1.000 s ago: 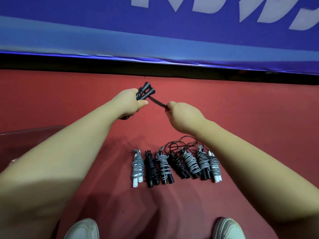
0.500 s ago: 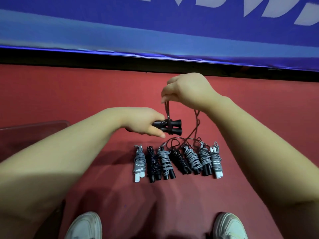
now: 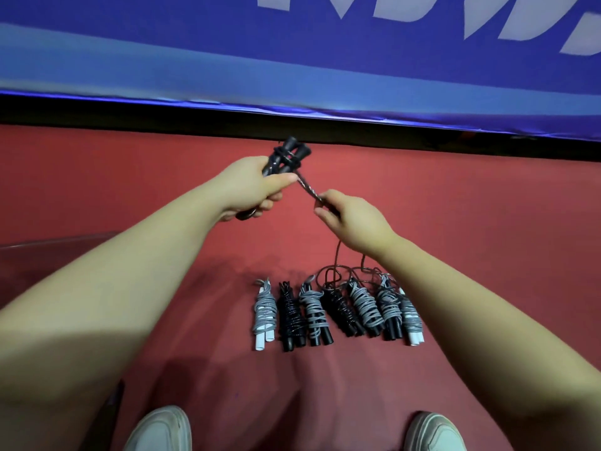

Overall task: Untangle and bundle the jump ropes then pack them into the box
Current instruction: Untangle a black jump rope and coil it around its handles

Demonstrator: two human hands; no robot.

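Seven bundled ropes [image 3: 313, 312] lie in a row on the red floor [image 3: 455, 206], side by side, between my forearms and ahead of my shoes [image 3: 159, 428]. The two outer bundles have white handles and the rest have black. Wraps are grey or black.

The eighth rope [image 3: 286, 161] is off the floor. My left hand [image 3: 250, 187] is clenched around its two black handles [image 3: 304, 151], whose ends point up and away from me. A few turns of cord [image 3: 308, 188] are already round them near the top.

My right hand [image 3: 354, 219] pinches the cord just beside the left thumb. The cord runs taut from the handles down to that pinch. Below the right hand, the loose remainder [image 3: 338, 262] hangs down and lies in loops over the far ends of the right-side bundles.

There's a clear plastic edge [image 3: 48, 245] at far left; can't tell if it's the box. A blue banner [image 3: 195, 43] with white lettering runs along the far side, with a dark gap under it.
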